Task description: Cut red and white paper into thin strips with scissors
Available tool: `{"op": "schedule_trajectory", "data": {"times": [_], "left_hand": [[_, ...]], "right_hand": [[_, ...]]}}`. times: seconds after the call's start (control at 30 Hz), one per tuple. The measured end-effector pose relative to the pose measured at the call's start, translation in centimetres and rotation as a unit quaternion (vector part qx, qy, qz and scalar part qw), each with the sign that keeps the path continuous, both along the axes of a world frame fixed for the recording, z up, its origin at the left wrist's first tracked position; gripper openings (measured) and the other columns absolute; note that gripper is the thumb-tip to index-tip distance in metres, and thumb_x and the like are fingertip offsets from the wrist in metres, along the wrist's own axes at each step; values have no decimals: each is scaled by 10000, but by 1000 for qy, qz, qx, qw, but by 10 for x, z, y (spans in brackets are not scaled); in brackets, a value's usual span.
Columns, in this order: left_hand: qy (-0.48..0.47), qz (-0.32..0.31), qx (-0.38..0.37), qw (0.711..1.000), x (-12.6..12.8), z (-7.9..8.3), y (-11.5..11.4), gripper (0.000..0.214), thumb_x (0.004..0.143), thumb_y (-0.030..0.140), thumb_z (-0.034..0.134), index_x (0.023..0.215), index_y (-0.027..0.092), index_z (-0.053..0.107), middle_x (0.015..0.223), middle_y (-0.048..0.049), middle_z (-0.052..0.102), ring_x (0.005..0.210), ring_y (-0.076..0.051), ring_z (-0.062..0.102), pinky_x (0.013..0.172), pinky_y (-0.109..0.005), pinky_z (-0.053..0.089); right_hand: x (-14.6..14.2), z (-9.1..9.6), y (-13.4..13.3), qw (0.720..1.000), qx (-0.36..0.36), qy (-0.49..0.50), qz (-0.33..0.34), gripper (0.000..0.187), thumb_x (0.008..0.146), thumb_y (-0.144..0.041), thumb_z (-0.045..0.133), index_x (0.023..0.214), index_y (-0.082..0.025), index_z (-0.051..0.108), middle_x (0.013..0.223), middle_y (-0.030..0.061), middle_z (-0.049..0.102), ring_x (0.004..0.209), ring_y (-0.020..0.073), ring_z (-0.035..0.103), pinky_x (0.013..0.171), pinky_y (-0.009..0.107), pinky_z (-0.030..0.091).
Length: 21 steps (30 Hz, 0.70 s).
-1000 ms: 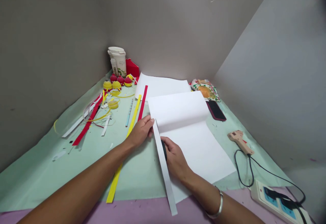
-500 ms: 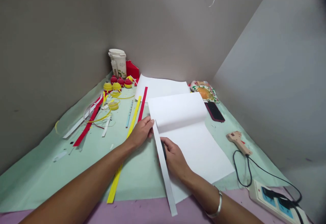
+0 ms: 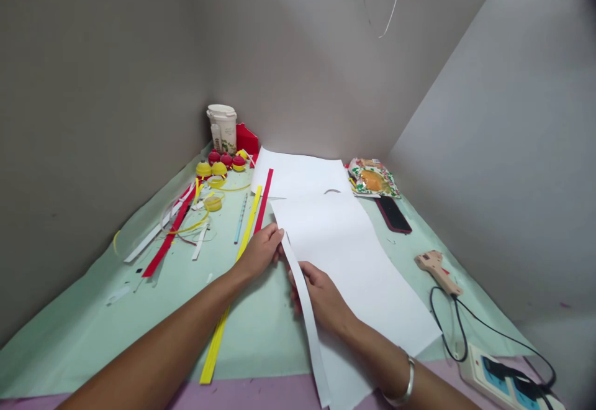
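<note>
While a red strip (image 3: 168,240) lies at the far left beside a yellow roll (image 3: 213,203), the loops around them tangle too finely for me to count. Next come a yellow strip (image 3: 215,346), partly hidden under my left forearm, a patterned pencil (image 3: 241,218) and a shorter red strip (image 3: 264,204).

My left hand (image 3: 261,250) is closed, thumb and fingers pinching the left edge of a white paper sheet (image 3: 363,273); the fingertips behind it are hidden. From there a narrow white strip (image 3: 305,298) runs down to the bottom of my view, parted from the sheet along most of that side. I judge this 1 cut nearly through, with only the top stretch above my pinch left joined. My right hand (image 3: 323,298) is curled behind the strip, so I cannot tell what its fingers grip, and no blade shows.

The sheet spreads rightward, its near corner running off the bottom edge. Farther right lie a phone (image 3: 394,214), a glue gun (image 3: 437,270) and a power strip (image 3: 475,368), which is cut off below.
</note>
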State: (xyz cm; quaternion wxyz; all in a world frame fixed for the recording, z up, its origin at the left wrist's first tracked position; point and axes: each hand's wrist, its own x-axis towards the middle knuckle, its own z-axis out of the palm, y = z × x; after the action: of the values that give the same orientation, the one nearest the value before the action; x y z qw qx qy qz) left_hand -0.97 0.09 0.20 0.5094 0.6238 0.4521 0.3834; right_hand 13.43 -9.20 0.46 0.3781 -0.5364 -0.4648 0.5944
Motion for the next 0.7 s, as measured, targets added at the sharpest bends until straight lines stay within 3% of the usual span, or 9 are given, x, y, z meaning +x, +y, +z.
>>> {"op": "schedule_trajectory", "data": {"times": [0.3, 0.7], "left_hand": [[21, -4, -5, 1000, -1, -5, 4, 310, 882, 444, 463, 677, 212, 445, 474, 52, 489, 418, -116, 442, 464, -254, 329], [6, 12, -18, 1000, -5, -6, 8, 348, 891, 475, 445, 672, 205, 459, 449, 44, 471, 424, -110, 420, 438, -223, 301]], "right_hand": [[1, -9, 2, 999, 47, -7, -10, 293, 849, -233, 473, 1074, -234, 661, 589, -52, 537, 481, 105, 488, 542, 239, 433], [0, -11, 0, 998, 66, -7, -15, 269, 848, -320, 547, 1067, -219, 667, 606, -44, 543, 523, 108, 487, 511, 219, 403]]}}
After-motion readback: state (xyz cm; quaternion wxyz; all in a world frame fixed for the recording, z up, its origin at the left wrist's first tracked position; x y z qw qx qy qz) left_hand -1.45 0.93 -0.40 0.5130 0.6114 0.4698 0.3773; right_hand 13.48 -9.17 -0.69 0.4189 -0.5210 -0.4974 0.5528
